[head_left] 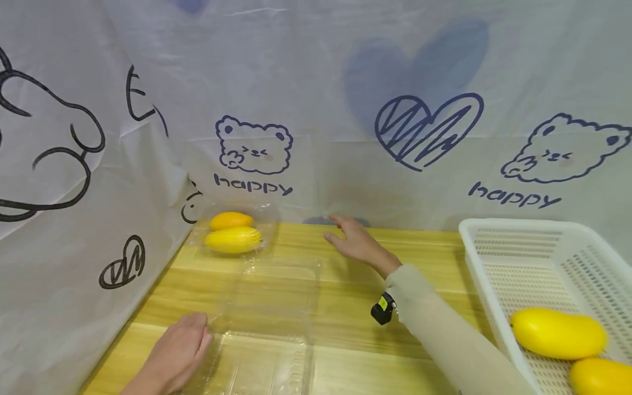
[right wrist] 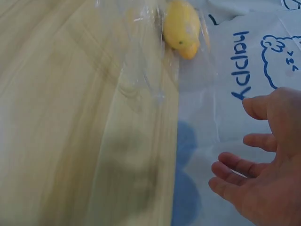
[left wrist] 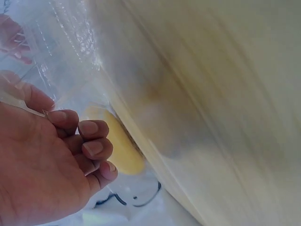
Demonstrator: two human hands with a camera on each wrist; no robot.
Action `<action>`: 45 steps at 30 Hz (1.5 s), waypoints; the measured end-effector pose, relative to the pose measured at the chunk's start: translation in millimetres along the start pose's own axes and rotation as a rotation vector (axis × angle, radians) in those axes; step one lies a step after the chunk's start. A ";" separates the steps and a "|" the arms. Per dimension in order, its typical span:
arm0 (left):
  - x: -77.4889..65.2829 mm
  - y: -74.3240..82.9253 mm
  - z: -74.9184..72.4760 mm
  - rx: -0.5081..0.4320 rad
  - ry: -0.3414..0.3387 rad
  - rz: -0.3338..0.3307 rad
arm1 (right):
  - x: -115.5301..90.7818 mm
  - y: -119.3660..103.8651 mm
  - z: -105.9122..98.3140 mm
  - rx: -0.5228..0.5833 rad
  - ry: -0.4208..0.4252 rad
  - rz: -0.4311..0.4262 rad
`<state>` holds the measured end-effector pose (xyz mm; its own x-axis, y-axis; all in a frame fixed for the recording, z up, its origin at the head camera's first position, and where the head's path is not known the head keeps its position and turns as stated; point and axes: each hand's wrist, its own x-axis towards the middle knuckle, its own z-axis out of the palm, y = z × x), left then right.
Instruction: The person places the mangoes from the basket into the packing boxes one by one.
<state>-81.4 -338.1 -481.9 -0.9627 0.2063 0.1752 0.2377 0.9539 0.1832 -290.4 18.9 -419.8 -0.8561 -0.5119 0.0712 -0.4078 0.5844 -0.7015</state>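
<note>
My left hand [head_left: 178, 348] is at the left side of an empty clear plastic clamshell box [head_left: 264, 336], which lies opened out on the wooden table. In the left wrist view, its thumb and curled fingers [left wrist: 94, 148] pinch the thin plastic edge. My right hand [head_left: 357, 241] hovers near the back of the table, holding nothing, its fingers spread in the right wrist view. Behind the opened box, a second clear box [head_left: 269, 219] contains two yellow mango-like fruits [head_left: 233, 240].
On the right stands a white plastic basket [head_left: 513, 222] with two more yellow fruits [head_left: 558, 333] inside. White cloth [head_left: 321, 109] printed with bears and hearts hangs along the back and left sides. A black wrist device [head_left: 382, 310] sits at my right sleeve.
</note>
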 end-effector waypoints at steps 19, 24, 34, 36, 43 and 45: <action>37.2 68.6 16.1 -0.055 -0.087 -0.023 | -61.8 2.4 -64.2 -0.265 -0.072 -0.056; 59.9 80.6 21.8 -0.077 -0.118 -0.021 | -74.5 6.0 -77.1 -0.289 -0.070 -0.053; 99.6 100.8 34.6 -0.128 -0.097 -0.033 | -101.2 11.4 -93.2 -0.305 -0.073 -0.109; 106.2 104.8 38.2 -0.126 -0.092 -0.031 | -106.3 13.3 -96.4 -0.305 -0.067 -0.106; 128.1 115.8 46.6 -0.135 -0.088 -0.026 | -121.2 17.8 -113.9 -0.295 -0.057 -0.099; 133.7 119.6 47.2 -0.137 -0.096 -0.035 | -126.3 19.0 -121.3 -0.291 -0.047 -0.098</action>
<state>-187.8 -186.1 -482.2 -0.9771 0.1994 0.0747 0.2129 0.9235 0.3192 -228.6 171.0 -356.2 -0.7953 -0.5993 0.0915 -0.5675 0.6829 -0.4599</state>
